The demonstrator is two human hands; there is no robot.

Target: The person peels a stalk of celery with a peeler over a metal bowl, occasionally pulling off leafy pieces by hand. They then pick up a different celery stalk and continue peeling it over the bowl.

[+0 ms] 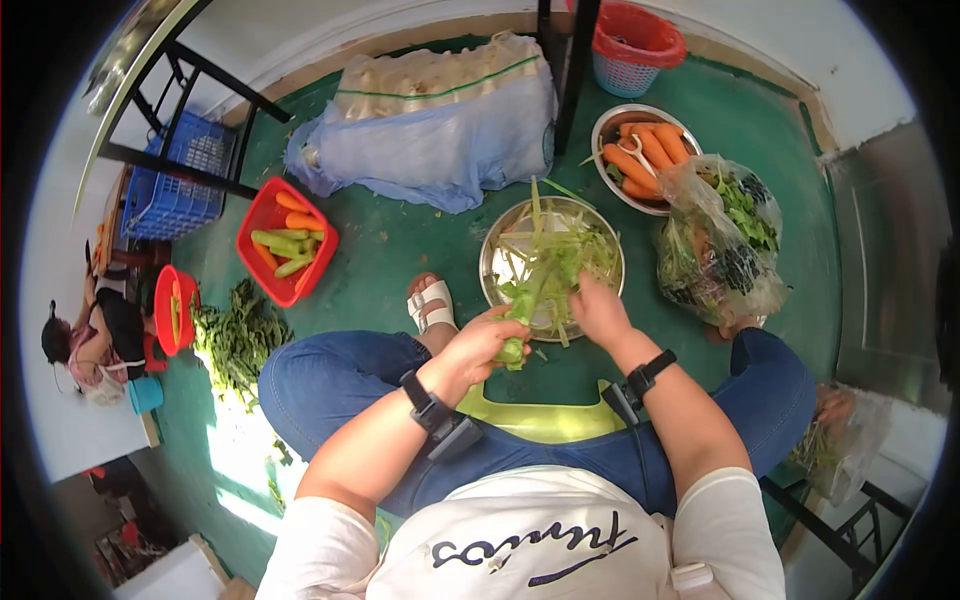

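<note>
My left hand is wrapped round a pale green vegetable stalk, held over the near left rim of a steel bowl. The stalk's upper end reaches into the bowl. My right hand is closed at the bowl's near right side, beside green strips; what its fingers hold is hidden. Light green peelings and thin strips lie heaped in the steel bowl, some sticking up past its far rim.
A red basket of carrots and green vegetables stands left, near leafy greens. Right are a bowl of carrots with a peeler and a plastic bag of greens. Wrapped sacks lie ahead. Another person sits far left.
</note>
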